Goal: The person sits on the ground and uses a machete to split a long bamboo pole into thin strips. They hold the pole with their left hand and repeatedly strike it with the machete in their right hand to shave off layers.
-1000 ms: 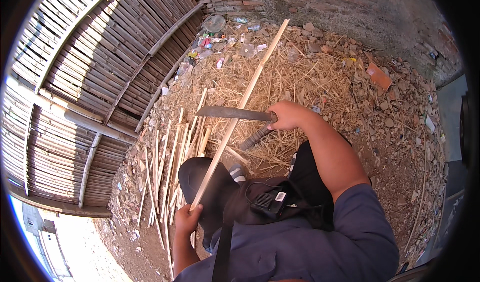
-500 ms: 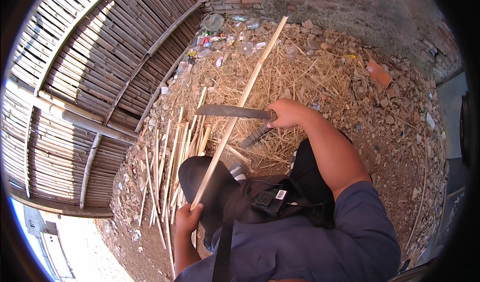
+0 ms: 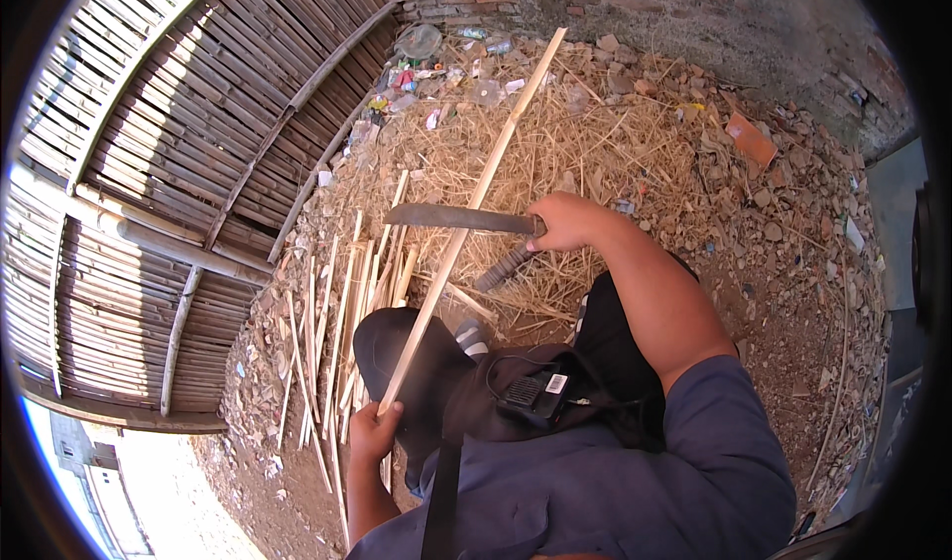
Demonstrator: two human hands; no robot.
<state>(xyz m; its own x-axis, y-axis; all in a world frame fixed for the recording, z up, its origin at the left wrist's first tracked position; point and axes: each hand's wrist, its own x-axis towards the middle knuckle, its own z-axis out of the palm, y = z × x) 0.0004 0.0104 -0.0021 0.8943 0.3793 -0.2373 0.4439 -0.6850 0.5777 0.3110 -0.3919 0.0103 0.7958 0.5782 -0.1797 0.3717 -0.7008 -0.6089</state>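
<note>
A long pale bamboo strip (image 3: 499,153) slants from my lap up and to the right over the ground. My left hand (image 3: 373,431) is closed round its near end, beside my left knee. My right hand (image 3: 567,221) grips a machete (image 3: 458,219) by its handle, which my fingers hide. The dark blade points left and crosses the strip near its middle, seeming to touch it. Just below my right hand shows a dark, ribbed, rod-like piece (image 3: 504,267); whether it touches the hand I cannot tell.
Several split bamboo strips (image 3: 342,332) lie on the dirt left of my knee. Straw-like shavings (image 3: 595,153) cover the ground ahead, with litter (image 3: 407,79) and rubble beyond. A bamboo slat wall (image 3: 169,163) stands left, a brick wall (image 3: 635,0) at the back. A black device (image 3: 535,391) rests on my lap.
The machete and the far part of the bamboo strip have shifted very slightly left. Both hands keep their holds.
</note>
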